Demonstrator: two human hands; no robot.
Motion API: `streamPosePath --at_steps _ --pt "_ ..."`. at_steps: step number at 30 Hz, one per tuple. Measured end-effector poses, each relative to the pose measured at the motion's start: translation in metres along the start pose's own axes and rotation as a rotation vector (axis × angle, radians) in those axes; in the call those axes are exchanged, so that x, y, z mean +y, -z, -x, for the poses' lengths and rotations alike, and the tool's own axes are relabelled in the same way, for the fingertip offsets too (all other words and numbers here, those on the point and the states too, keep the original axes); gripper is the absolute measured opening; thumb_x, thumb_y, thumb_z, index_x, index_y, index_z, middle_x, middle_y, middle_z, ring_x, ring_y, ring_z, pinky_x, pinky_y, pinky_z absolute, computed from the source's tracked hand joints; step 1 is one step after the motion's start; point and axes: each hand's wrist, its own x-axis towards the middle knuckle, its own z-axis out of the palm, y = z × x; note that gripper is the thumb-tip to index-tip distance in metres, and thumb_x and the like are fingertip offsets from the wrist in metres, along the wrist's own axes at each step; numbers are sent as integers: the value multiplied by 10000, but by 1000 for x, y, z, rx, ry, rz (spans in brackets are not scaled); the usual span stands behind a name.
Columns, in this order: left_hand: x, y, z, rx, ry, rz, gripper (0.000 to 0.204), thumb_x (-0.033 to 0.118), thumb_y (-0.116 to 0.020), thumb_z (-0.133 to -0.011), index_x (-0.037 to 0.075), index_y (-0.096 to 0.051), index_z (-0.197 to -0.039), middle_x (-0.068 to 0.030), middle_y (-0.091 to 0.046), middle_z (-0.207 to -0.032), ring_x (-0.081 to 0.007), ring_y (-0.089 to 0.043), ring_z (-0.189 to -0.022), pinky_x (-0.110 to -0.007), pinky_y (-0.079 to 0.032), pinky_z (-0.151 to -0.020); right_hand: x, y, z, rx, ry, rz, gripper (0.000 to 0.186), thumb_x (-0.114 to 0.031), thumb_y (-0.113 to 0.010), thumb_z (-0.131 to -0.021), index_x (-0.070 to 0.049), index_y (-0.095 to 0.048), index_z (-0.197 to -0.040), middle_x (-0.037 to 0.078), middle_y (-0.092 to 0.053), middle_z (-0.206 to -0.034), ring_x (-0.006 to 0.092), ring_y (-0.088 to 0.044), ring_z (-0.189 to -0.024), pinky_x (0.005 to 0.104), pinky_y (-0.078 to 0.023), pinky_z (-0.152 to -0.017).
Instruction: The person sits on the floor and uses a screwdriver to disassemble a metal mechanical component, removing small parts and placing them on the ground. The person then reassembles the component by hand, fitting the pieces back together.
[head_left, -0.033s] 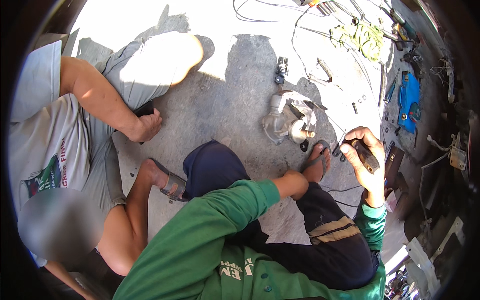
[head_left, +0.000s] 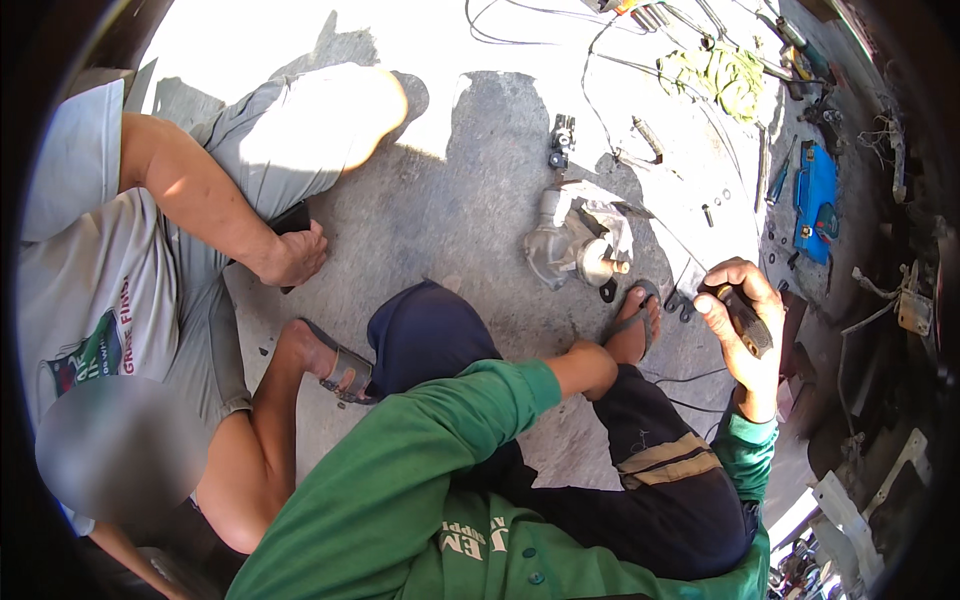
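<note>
My right hand (head_left: 745,320) is closed round the dark handle of a screwdriver (head_left: 735,315), whose thin shaft points up and forward. My left hand (head_left: 590,365) is low over my leg beside my sandalled foot (head_left: 640,315), its fingers hidden. In front of me on the concrete lies a silver cast-metal assembly (head_left: 560,250) with a brass-coloured stub, below a small black and silver fitting (head_left: 562,140). Small black rings (head_left: 685,305) lie near the right hand.
A co-worker (head_left: 190,200) sits at left, a hand (head_left: 300,250) holding a dark phone-like object. A blue toolbox (head_left: 815,200), green cloth (head_left: 720,80), cables (head_left: 590,70), tools and loose small parts lie along the back and right. Scrap metal (head_left: 900,470) lines the right edge.
My right hand has shifted slightly right and down with the screwdriver. The co-worker and my left hand look almost unchanged.
</note>
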Motion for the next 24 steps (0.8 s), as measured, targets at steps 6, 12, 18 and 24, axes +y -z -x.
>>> streamPosePath --at_steps 6,12,18,24 --pt "5 10 14 46 -117 -56 260 205 -731 -841 59 -803 -1044 -158 -771 -1097 -310 -746 -1041 -447 -579 -855 -73 47 40 131 -27 31 669 -466 -896 -750 49 -682 -1120 175 -718 -1067 240 -679 -876 361 -547 -788" --pt "5 4 24 191 -251 -8 318 223 -748 -812 56 -798 -1078 -163 -761 -1131 -335 -731 -1056 -457 -570 -867 -133 75 31 -66 78 365 493 -295 -877 -759 39 -632 -1027 141 -704 -974 234 -651 -792 339 -510 -744" --pt "53 17 55 159 -140 -147 304 230 -747 -792 89 -804 -1056 -137 -767 -1104 -316 -741 -1035 -484 -586 -806 -124 96 -44 -254 166 265 369 -279 -831 -849 -19 -681 -1063 52 -673 -909 151 -633 -800 291 -521 -746" --pt "81 11 100 533 -130 -123 197 205 -713 -782 46 -788 -872 -169 -750 -978 -353 -724 -959 -483 -563 -798 -92 89 -112 -241 56 46 185 -173 -785 -924 -5 -729 -975 75 -703 -728 142 -678 -624 282 -555 -577"
